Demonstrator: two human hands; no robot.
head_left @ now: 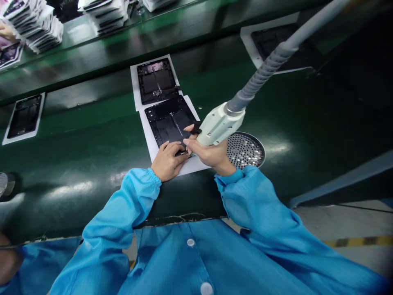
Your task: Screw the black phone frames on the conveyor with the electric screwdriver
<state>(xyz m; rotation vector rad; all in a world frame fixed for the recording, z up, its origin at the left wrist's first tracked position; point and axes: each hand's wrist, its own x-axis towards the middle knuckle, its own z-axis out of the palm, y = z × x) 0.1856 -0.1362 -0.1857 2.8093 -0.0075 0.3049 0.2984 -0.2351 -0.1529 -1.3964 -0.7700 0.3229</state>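
Note:
A black tablet housing (166, 119) lies on a white sheet (147, 135) in front of me, a thin pale strip down its middle. My left hand (170, 159) rests over its near left corner, fingers apart and slightly bent, touching the near edge. In my right hand (210, 153) is a pale green electric screwdriver (219, 125) with a black lever, gripped low on its body. Its tip is hidden by my fingers at the housing's near edge. Right beside that hand sits a round perforated metal dish (245, 149) holding small shiny bits.
A second tablet housing (158, 80) adjoins the far side. Others lie far left (24, 116) and far right (276, 45). A grey ribbed hose (264, 76) rises from the screwdriver. Stacks of white-sheeted parts (106, 16) stand on the back shelf. Another person's sleeve (46, 262) shows lower left.

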